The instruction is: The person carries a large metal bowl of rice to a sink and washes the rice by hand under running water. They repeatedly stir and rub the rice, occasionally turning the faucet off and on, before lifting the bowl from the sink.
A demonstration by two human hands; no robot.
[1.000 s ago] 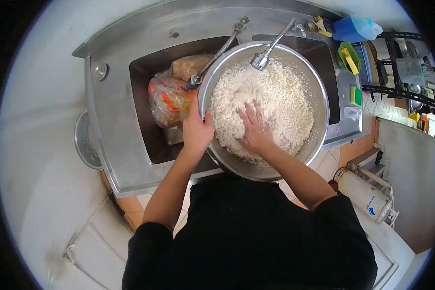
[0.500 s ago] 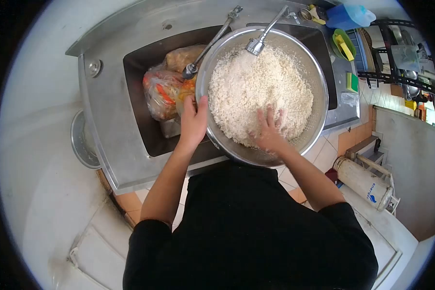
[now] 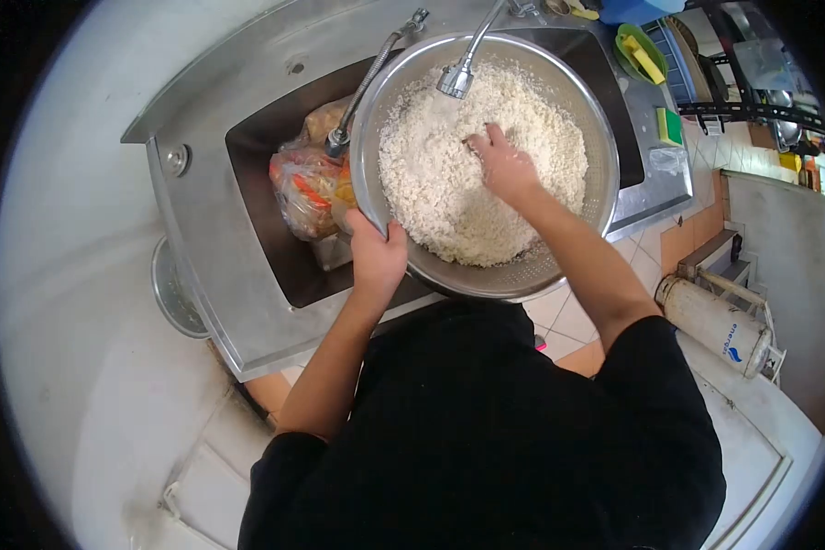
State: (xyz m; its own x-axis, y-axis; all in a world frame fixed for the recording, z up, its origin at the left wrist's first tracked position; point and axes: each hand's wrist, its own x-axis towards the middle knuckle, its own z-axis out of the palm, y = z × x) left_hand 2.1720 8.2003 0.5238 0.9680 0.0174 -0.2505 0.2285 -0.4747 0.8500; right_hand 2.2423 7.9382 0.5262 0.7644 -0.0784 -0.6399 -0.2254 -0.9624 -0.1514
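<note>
A large metal colander [image 3: 599, 137] with small holes in its wall sits over the sink, heaped with white rice [image 3: 449, 183]. My left hand [image 3: 376, 258] grips the colander's rim at the near left, thumb on top. In the middle of the rice is my right hand [image 3: 509, 172], its fingers apart and their tips sunk in the grains. A chrome faucet spout [image 3: 456, 79] hangs over the far part of the rice. Left of the colander, a second flexible faucet [image 3: 337, 140] hangs above plastic bags of food [image 3: 304, 194], some of it orange-red, in the sink basin.
The steel sink counter [image 3: 197, 247] runs around the basin [image 3: 257, 215]. On the right are a green bowl with yellow pieces [image 3: 646, 60], a sponge [image 3: 669, 126] and a dish rack [image 3: 684, 60]. A gas cylinder [image 3: 710, 321] lies to the lower right; a metal bowl [image 3: 176, 289] is lower left.
My right hand has moved away from me, from the near part of the rice to its middle, and its fingers now dig in. My left hand stays on the rim. The view has shifted slightly.
</note>
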